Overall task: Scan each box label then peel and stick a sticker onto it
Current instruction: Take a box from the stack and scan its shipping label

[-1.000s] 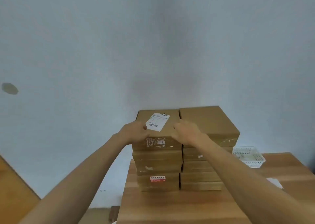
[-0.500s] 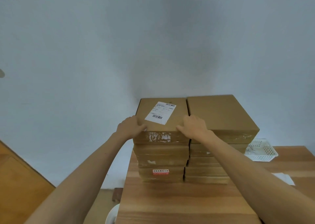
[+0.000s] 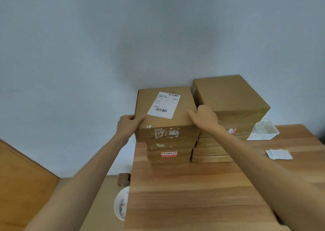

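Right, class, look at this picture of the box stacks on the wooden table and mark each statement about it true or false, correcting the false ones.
1. Both hands hold the top box of the left stack. True: the left hand grips its left edge and the right hand its right edge of the labelled box.
2. The white shipping label is on the right stack's top box. False: the label is on the held box; the right stack's top box shows no white label on top.
3. A white basket sits right of the stacks. True: basket.
4. A red sticker shows on a lower box of the left stack. True: sticker.
5. The table is glass. False: the table is wood.
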